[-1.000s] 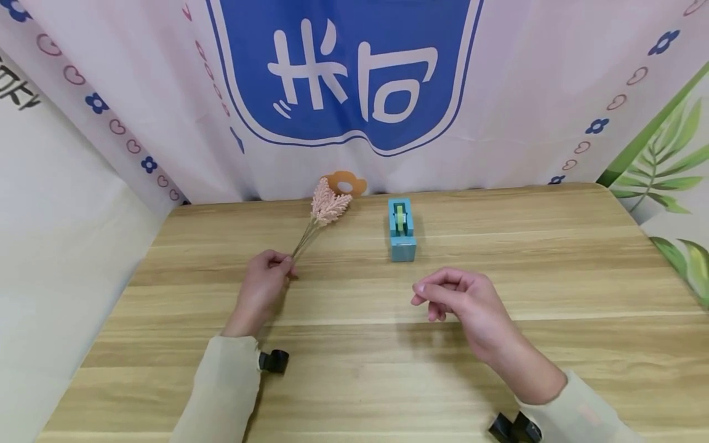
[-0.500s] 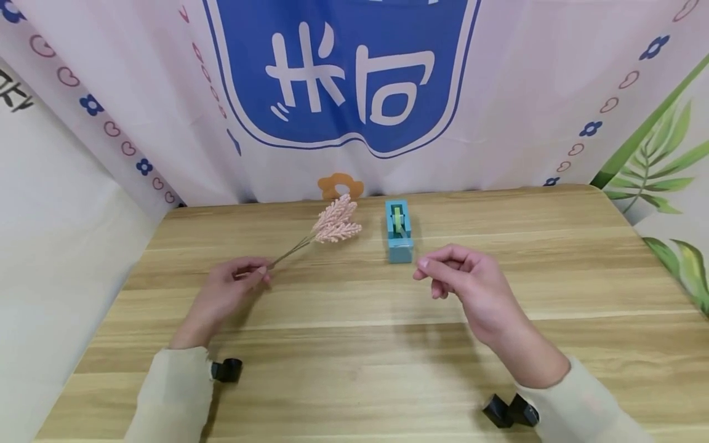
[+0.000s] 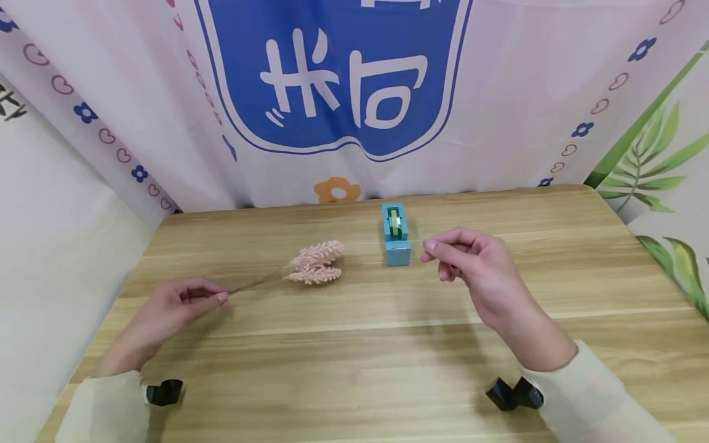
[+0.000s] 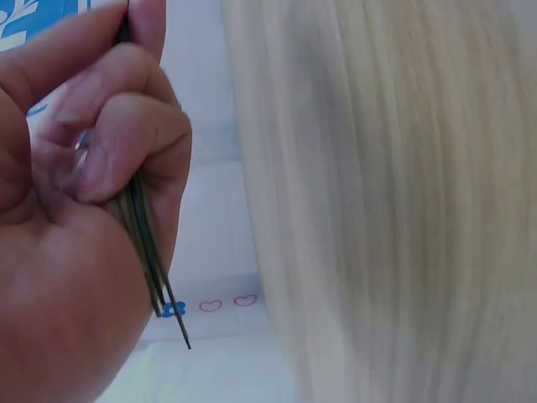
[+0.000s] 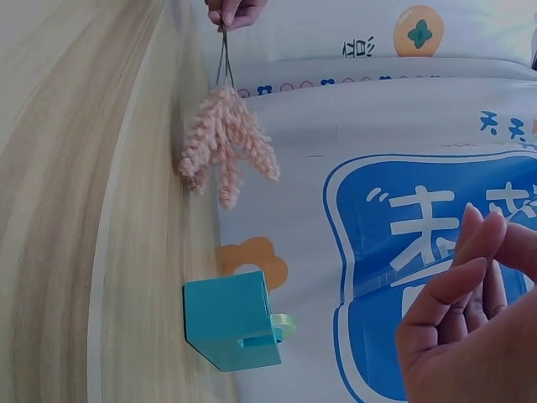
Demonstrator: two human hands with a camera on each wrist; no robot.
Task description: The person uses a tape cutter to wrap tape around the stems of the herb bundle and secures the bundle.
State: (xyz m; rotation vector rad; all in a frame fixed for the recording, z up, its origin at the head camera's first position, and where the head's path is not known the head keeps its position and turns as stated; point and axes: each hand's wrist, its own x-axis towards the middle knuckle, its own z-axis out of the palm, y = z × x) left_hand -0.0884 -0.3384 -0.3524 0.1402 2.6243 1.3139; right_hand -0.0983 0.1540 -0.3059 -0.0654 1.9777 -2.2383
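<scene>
My left hand [image 3: 177,304], lower left of frame, pinches the thin stems of the pink flower sprig [image 3: 316,266], holding its head low over the desk [image 3: 388,344] at centre. My right hand [image 3: 471,267] hovers empty, fingers loosely curled, just right of the blue tape dispenser [image 3: 396,234].

Obstacles on the wooden table [image 3: 388,344]: blue tape dispenser [image 3: 396,234] near the back edge, just left of the right hand [image 3: 476,271]; pink flower sprig [image 3: 316,264] left of it, well apart. Open board between both hands and toward the near edge. Printed backdrop [image 3: 498,123] closes the rear.
</scene>
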